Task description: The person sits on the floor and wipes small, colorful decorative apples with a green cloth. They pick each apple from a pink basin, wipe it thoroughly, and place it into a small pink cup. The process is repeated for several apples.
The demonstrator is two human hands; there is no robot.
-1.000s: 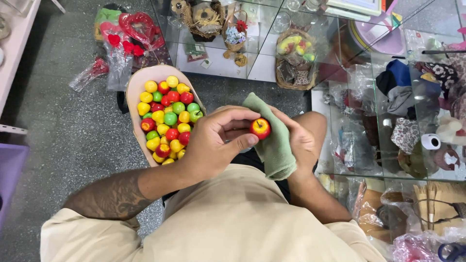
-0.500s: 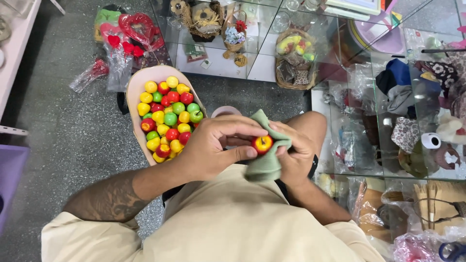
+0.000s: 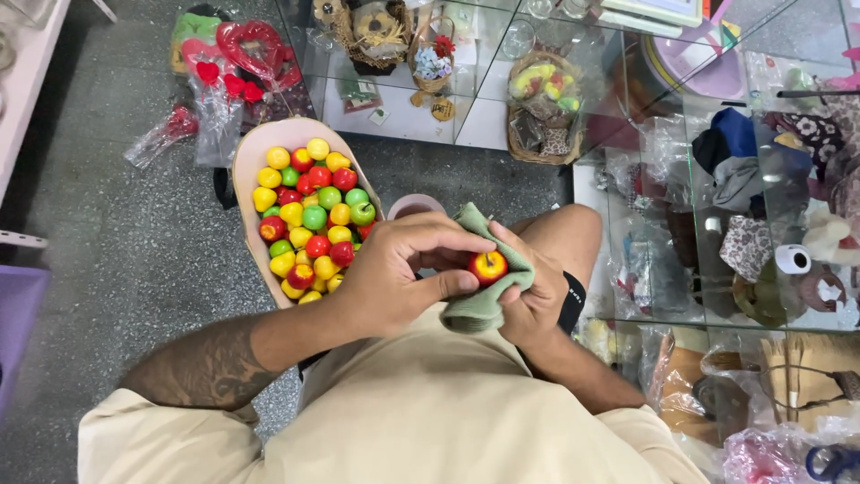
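A pale oval tray (image 3: pixel 249 166) on the floor holds a heap of small red, yellow and green toy fruits (image 3: pixel 309 220). Just beside it the left hand (image 3: pixel 394 278) pinches a red-and-yellow fruit (image 3: pixel 488 266) between thumb and fingers, pressing it into a green cloth (image 3: pixel 484 300) cupped in the right hand (image 3: pixel 533 300) (over the lap). A wicker basket (image 3: pixel 542 112) of fruit sits beyond, behind glass.

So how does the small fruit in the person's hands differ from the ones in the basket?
The small red-and-yellow toy fruit sits alone, pinched by the left hand and cradled in the green cloth over the right hand. The toy fruits in the pale oval basket lie untouched in a loose heap, and are red, yellow and green. Both look alike in size and rounded shape.
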